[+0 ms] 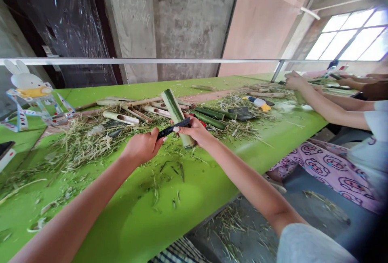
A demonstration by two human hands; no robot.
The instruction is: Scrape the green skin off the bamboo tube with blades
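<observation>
My left hand [142, 146] is closed round the handle of a knife [174, 128] with a dark blade. The blade lies across a bamboo tube [173, 107], which stands tilted above the green table [145, 222]. My right hand [197, 132] grips the tube near its lower end, its thumb close to the blade. Green skin remains on part of the tube, and paler stripes show where it is bare. Behind it lie split bamboo pieces [121, 118] and several whole green bamboo tubes [209, 118].
Piles of bamboo shavings [87, 142] cover the table behind my hands. A rabbit-shaped bottle [27, 83] with a strap stands at the far left, near a phone [6, 154]. A yellow-and-white tool [259, 103] lies right of centre. Co-workers' arms [327, 101] reach in from the right.
</observation>
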